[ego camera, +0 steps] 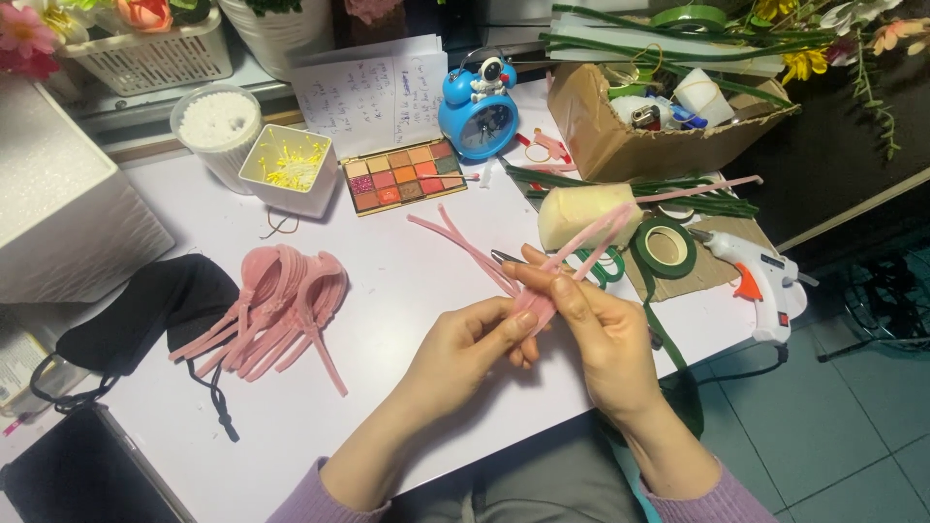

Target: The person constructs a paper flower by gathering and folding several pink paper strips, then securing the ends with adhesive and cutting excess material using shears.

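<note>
Two hands pinching pink pipe cleaners above a white surface

The left hand (465, 344) and right hand (596, 324) both grip a bundle of pink pipe cleaners (542, 271) whose ends fan up and outward. Left of the bundle lies a heap of pink shaped pieces (281, 300); beyond it sit a rectangular makeup palette (402, 176), a blue round clock (478, 118) and an open cardboard box (620, 131). On the surface (407, 281), right of the bundle, lies a white glue gun (760, 276).

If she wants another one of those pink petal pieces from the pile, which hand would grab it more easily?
Probably the left hand. The pile of pink petal pieces lies on its side of the table, while the right hand pinches the pink pipe cleaners together and is farther away.
</note>
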